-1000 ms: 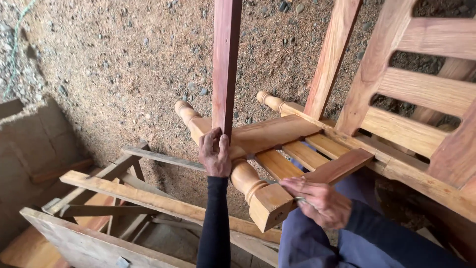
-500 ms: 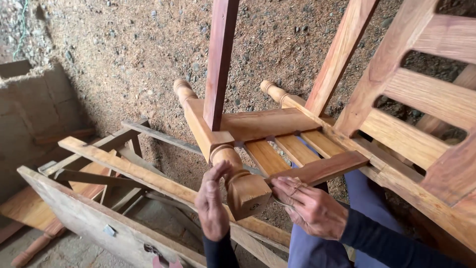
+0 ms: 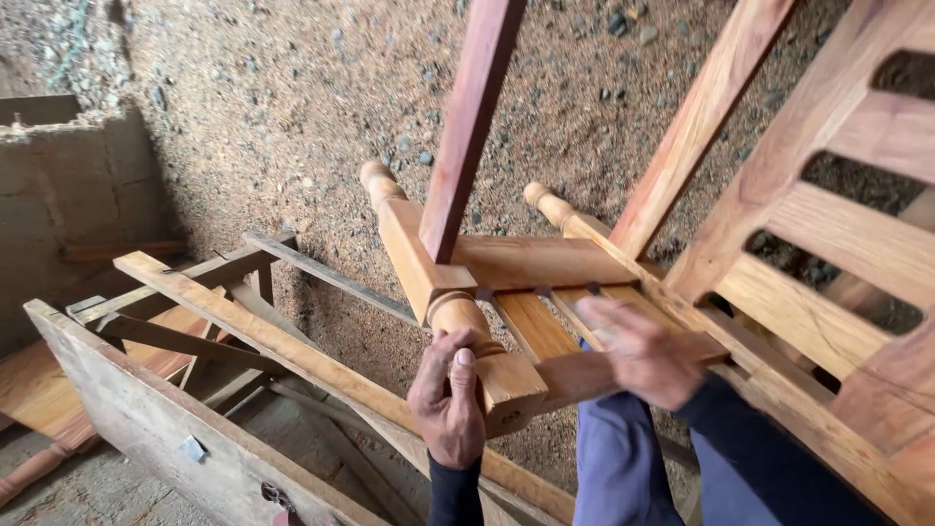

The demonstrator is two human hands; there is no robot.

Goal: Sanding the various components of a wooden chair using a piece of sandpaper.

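One chair, tipped over on the gravel, and two hands on it. Your left hand was wrapped shut around the near turned leg, thumb up along the wood, just behind its square cut end. Your right hand was blurred, lying flat with fingers spread on a slat by the seat frame; whether it gripped anything, I couldn't tell.

I counted two turned legs, the near one and a far leg with a knob tip. Two plain reddish rails rose out of the top edge, cut off. The ladder back ran off to the right, also cut off.

Bottom left sat one rough wooden frame of crossed battens, with a small grey metal plate on its near board. A block wall stood at far left. Your blue trousers hid the ground beneath the seat.
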